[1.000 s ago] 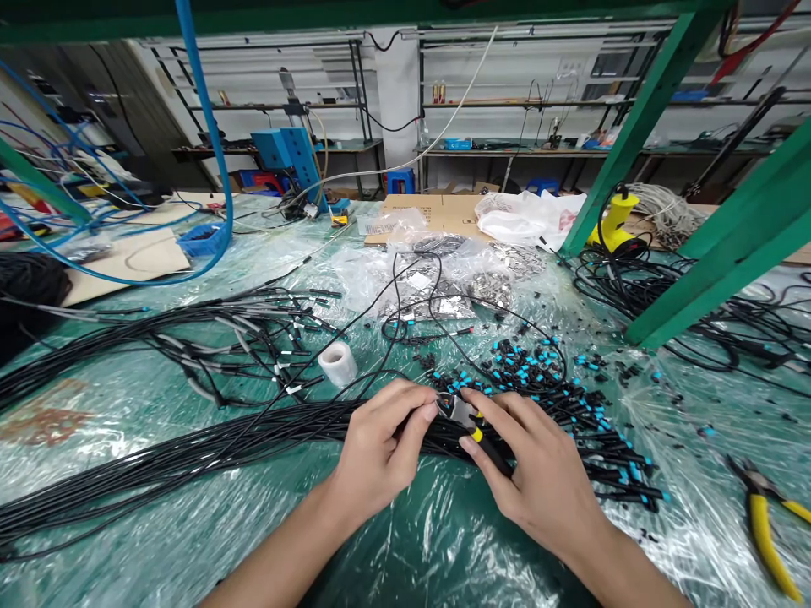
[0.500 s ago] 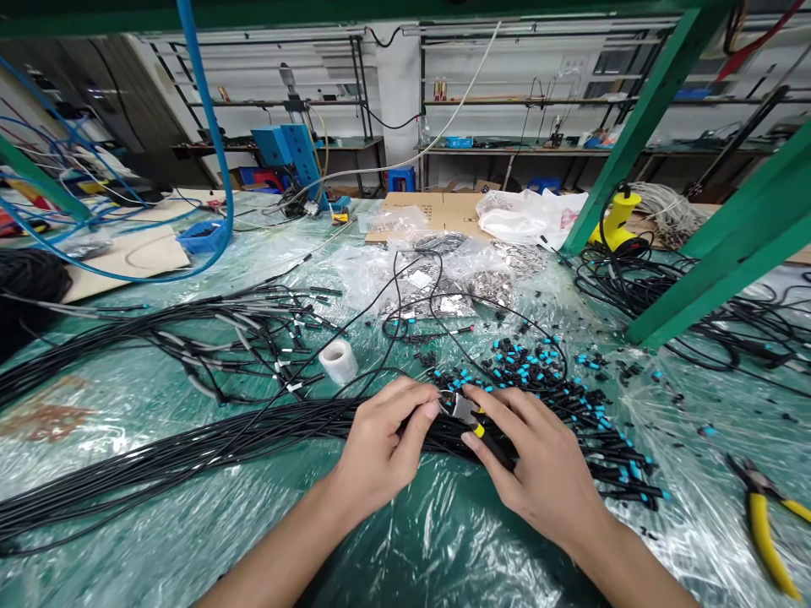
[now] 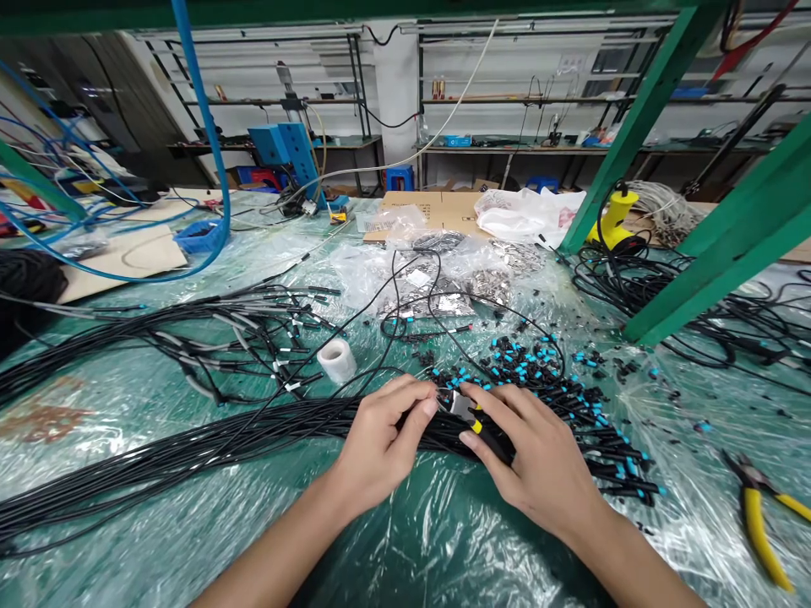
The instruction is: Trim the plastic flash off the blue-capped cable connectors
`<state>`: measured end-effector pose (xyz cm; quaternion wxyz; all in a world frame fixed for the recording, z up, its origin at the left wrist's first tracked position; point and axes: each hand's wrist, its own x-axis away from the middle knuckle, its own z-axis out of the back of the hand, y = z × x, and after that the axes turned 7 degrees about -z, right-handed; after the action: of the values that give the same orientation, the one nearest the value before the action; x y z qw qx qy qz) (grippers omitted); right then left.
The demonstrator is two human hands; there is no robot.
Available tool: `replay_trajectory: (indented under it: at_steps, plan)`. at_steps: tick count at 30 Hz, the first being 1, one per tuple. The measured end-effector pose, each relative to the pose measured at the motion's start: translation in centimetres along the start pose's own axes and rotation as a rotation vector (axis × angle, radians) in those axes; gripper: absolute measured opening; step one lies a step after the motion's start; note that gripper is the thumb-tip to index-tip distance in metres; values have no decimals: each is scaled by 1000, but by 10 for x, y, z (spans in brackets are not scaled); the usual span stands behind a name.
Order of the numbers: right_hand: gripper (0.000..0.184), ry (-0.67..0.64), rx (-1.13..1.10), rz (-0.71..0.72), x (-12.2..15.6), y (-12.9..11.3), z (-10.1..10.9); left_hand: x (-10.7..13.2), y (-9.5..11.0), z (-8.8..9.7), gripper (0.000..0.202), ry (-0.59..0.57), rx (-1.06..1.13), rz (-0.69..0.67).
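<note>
My right hand (image 3: pixel 538 460) is shut on a small cutting tool with yellow and black handles (image 3: pixel 485 435), its metal jaws (image 3: pixel 454 404) showing past the fingertips. My left hand (image 3: pixel 380 447) pinches a black cable close to those jaws, though the fingers hide the exact grip. A long bundle of black cables (image 3: pixel 190 447) runs left from my hands. Its blue-tipped connectors (image 3: pixel 525 363) fan out beyond and to the right of my right hand. Yellow-handled pliers (image 3: pixel 757 528) lie at the lower right, apart from both hands.
Clear plastic sheeting (image 3: pixel 690 447) covers the green bench. A white tape roll (image 3: pixel 335 361), more black cables, and bags of metal parts (image 3: pixel 431 287) lie on it. Green steel frame posts (image 3: pixel 639 127) rise on the right. Blue tubing (image 3: pixel 209 143) hangs at the left.
The whole view has shifted slightly with my head. My hands stay on the cutting tool and cable, with no clear change of grip.
</note>
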<state>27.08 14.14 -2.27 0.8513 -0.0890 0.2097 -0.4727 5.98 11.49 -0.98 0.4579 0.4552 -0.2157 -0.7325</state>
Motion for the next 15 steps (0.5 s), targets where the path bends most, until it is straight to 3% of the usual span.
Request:
replay_trajectory:
  at_steps: [5,8,15]
  plan:
    - [43,-29,-45,-16,1,0,1,-2,2,1,20,-16,45,58]
    - [44,-92,-152,-101,3,-4,2,-1,0,-2,16,22,25,38]
    - [42,-443,-810,-268,0,-15,15,1,-4,-7,12,100,-168,-60]
